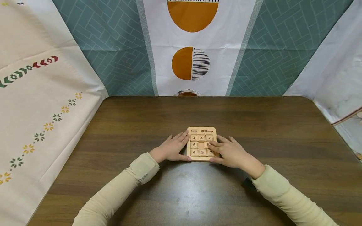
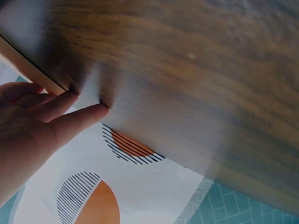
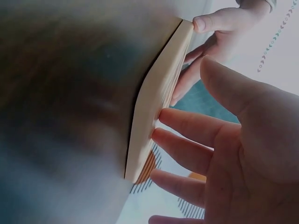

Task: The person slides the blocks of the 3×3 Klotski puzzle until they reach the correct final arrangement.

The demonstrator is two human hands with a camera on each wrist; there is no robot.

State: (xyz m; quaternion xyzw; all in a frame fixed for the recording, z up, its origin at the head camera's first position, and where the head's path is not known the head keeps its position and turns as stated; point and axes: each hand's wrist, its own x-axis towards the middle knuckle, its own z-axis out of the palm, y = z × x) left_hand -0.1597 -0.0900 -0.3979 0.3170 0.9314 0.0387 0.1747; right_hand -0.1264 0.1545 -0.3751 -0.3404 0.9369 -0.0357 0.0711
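Observation:
A light wooden number slide puzzle (image 1: 200,158) lies flat on the table, with numbered tiles in rows and a gap in the middle. My left hand (image 1: 173,148) rests along its left side, fingers extended; its thumb is by the lower left corner. In the left wrist view, the left fingertips (image 2: 103,108) reach past the puzzle's edge (image 2: 28,66). From the right, my right hand (image 1: 232,153) touches the tile marked 8 (image 1: 206,145), partly covering it and the 7. The right wrist view shows the right fingers (image 3: 187,122) extended at the puzzle's side (image 3: 152,98).
The dark wood-grain table (image 1: 147,113) spreads around the puzzle. Behind it hangs a patterned cloth (image 1: 118,62) in teal and white. A white embroidered cloth (image 1: 36,110) borders the left side, and a pale cloth (image 1: 339,72) the right. A small dark object (image 1: 249,183) sits under the right wrist.

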